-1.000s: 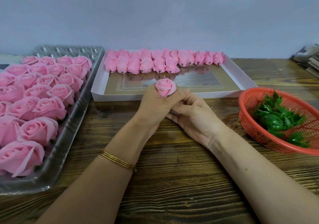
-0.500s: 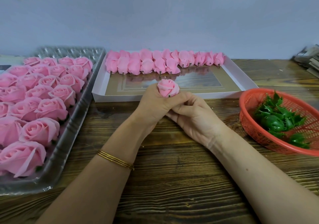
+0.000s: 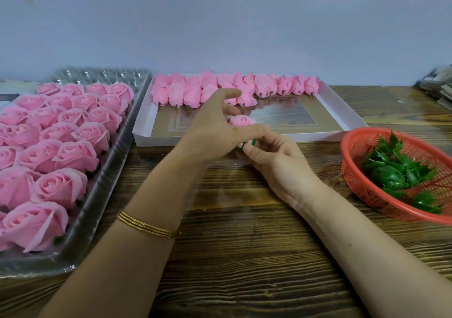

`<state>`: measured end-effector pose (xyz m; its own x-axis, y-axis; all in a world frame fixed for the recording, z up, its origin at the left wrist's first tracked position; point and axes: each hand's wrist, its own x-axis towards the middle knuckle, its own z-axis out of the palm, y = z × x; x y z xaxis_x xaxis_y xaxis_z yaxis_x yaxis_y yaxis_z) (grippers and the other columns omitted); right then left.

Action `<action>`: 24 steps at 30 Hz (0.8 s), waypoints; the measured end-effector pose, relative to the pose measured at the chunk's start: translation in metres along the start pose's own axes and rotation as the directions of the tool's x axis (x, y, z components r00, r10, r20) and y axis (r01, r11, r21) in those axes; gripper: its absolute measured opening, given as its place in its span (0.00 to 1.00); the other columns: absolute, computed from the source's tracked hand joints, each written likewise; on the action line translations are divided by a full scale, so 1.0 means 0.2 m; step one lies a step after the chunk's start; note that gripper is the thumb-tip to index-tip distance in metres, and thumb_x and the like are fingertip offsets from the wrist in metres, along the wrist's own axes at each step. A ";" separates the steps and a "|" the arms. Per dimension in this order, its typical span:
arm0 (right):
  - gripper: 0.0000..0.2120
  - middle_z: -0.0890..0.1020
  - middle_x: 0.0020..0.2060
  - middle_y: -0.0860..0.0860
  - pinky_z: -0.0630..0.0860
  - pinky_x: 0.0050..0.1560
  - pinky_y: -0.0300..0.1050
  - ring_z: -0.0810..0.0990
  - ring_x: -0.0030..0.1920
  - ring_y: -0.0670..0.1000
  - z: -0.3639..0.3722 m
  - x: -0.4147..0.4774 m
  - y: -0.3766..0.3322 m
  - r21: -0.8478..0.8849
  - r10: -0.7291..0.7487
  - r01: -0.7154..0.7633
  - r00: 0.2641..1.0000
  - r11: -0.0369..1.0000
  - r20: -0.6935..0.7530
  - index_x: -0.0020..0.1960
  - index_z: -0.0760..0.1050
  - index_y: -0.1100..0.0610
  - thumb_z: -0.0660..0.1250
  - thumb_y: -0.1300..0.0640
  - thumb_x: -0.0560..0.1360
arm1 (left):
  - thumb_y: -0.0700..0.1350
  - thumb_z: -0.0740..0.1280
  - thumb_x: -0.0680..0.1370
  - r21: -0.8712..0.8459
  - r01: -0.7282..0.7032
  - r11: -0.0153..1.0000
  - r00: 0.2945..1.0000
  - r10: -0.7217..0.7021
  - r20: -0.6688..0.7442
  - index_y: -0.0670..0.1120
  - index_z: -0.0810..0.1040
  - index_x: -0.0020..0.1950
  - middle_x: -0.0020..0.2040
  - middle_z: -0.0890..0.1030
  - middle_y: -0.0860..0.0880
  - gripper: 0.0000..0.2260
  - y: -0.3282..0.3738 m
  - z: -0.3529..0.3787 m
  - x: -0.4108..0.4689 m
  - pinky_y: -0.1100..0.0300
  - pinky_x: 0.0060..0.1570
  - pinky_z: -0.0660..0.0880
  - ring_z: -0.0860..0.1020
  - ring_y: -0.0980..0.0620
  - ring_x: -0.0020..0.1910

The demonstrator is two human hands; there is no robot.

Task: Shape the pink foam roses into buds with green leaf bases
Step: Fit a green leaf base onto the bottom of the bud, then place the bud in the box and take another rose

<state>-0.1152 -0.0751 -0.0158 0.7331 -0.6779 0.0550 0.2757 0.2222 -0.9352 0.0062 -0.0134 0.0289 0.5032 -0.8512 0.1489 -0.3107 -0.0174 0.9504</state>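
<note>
The left hand [image 3: 215,131] is releasing the pink foam rose bud [image 3: 242,121]: its fingers, wrapped round the bud a moment ago, are now lifting apart, with only the thumb touching. The right hand [image 3: 276,161] is pinching the green plastic leaf base [image 3: 253,142] under the bud, just before the white cardboard tray [image 3: 156,141]. Shaping appears complete.

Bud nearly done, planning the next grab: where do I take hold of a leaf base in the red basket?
Pinch the rounded cup of the topmost leaf base, coming straight down into the open basket. The cup looks smooth and solid; the leaf points are thin and tangled.
</note>
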 end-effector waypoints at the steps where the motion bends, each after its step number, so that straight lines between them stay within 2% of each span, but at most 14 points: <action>1: 0.13 0.84 0.45 0.54 0.76 0.61 0.46 0.81 0.50 0.50 0.00 0.00 0.00 -0.056 -0.011 0.010 1.000 0.998 -0.011 0.55 0.79 0.62 0.62 0.74 0.75 | 0.49 0.78 0.69 0.076 -0.015 0.997 1.000 0.014 0.008 0.52 0.70 0.69 0.54 0.76 0.51 0.31 0.02 -0.01 0.00 0.67 0.44 0.76 0.78 0.59 0.49; 4: 0.12 0.82 0.46 0.57 0.74 0.60 0.47 0.79 0.49 0.53 0.02 -0.02 0.01 -0.191 -0.030 0.025 0.999 0.981 -0.020 0.54 0.78 0.61 0.64 0.73 0.75 | 0.55 0.74 0.72 0.340 -0.074 0.937 0.996 0.055 0.066 0.53 0.71 0.68 0.56 0.74 0.52 0.26 0.06 -0.03 -0.01 0.69 0.43 0.68 0.74 0.60 0.50; 6: 0.11 0.80 0.42 0.58 0.74 0.55 0.45 0.77 0.46 0.52 0.03 -0.03 0.01 -0.254 -0.052 0.045 0.999 0.966 -0.017 0.50 0.77 0.60 0.65 0.74 0.75 | 0.58 0.70 0.74 0.499 -0.085 0.863 0.994 0.036 0.106 0.53 0.72 0.66 0.57 0.72 0.54 0.23 0.07 -0.02 -0.02 0.63 0.44 0.64 0.72 0.56 0.53; 9: 0.11 0.78 0.44 0.62 0.73 0.55 0.50 0.76 0.48 0.55 0.04 -0.04 0.00 -0.300 -0.074 0.064 0.997 0.952 -0.021 0.44 0.74 0.59 0.65 0.75 0.74 | 0.61 0.65 0.76 0.640 -0.050 0.766 0.990 -0.045 0.132 0.54 0.71 0.65 0.58 0.70 0.51 0.20 0.05 0.01 -0.03 0.60 0.50 0.61 0.71 0.51 0.55; 11: 0.13 0.80 0.44 0.61 0.75 0.55 0.47 0.78 0.48 0.54 0.05 -0.04 0.00 -0.310 -0.074 0.072 0.997 0.948 0.008 0.42 0.75 0.59 0.65 0.76 0.73 | 0.60 0.63 0.78 0.703 -0.036 0.710 0.991 -0.067 0.118 0.53 0.71 0.63 0.59 0.71 0.49 0.18 0.05 0.01 -0.03 0.57 0.50 0.62 0.72 0.47 0.58; 13: 0.13 0.81 0.42 0.56 0.75 0.54 0.42 0.78 0.47 0.52 0.05 -0.04 -0.01 -0.302 -0.072 0.079 0.997 0.950 0.035 0.42 0.75 0.58 0.64 0.76 0.73 | 0.59 0.63 0.78 0.726 -0.041 0.687 0.992 -0.058 0.111 0.52 0.71 0.57 0.59 0.73 0.48 0.13 0.04 0.01 -0.03 0.55 0.48 0.63 0.72 0.46 0.57; 16: 0.11 0.81 0.44 0.57 0.74 0.55 0.45 0.78 0.48 0.52 0.04 -0.04 0.00 -0.293 -0.073 0.081 0.997 0.953 0.038 0.48 0.76 0.61 0.64 0.76 0.74 | 0.56 0.62 0.79 0.742 -0.064 0.668 0.991 -0.047 0.128 0.51 0.68 0.50 0.53 0.76 0.48 0.09 0.03 0.01 -0.03 0.54 0.45 0.64 0.73 0.45 0.54; 20: 0.14 0.82 0.46 0.59 0.77 0.56 0.45 0.80 0.49 0.52 0.03 -0.04 0.00 -0.276 -0.056 0.060 0.998 0.959 0.024 0.56 0.76 0.68 0.63 0.77 0.73 | 0.53 0.62 0.79 0.740 -0.088 0.667 0.991 -0.018 0.134 0.49 0.68 0.48 0.51 0.78 0.47 0.08 0.02 0.03 -0.03 0.55 0.45 0.64 0.74 0.46 0.53; 24: 0.15 0.82 0.46 0.59 0.78 0.55 0.42 0.81 0.48 0.51 0.04 -0.04 0.00 -0.268 -0.054 0.050 0.998 0.962 -0.008 0.56 0.75 0.69 0.63 0.78 0.71 | 0.52 0.63 0.79 0.728 -0.114 0.676 0.990 0.019 0.137 0.47 0.68 0.50 0.50 0.79 0.47 0.09 0.01 0.04 -0.03 0.55 0.45 0.64 0.73 0.48 0.52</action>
<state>-0.1158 -0.0652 -0.0134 0.7118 -0.6948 0.1029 0.1354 -0.0080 -0.9908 -0.0031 -0.0130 0.0274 0.3819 -0.9153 0.1278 -0.8542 -0.2968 0.4269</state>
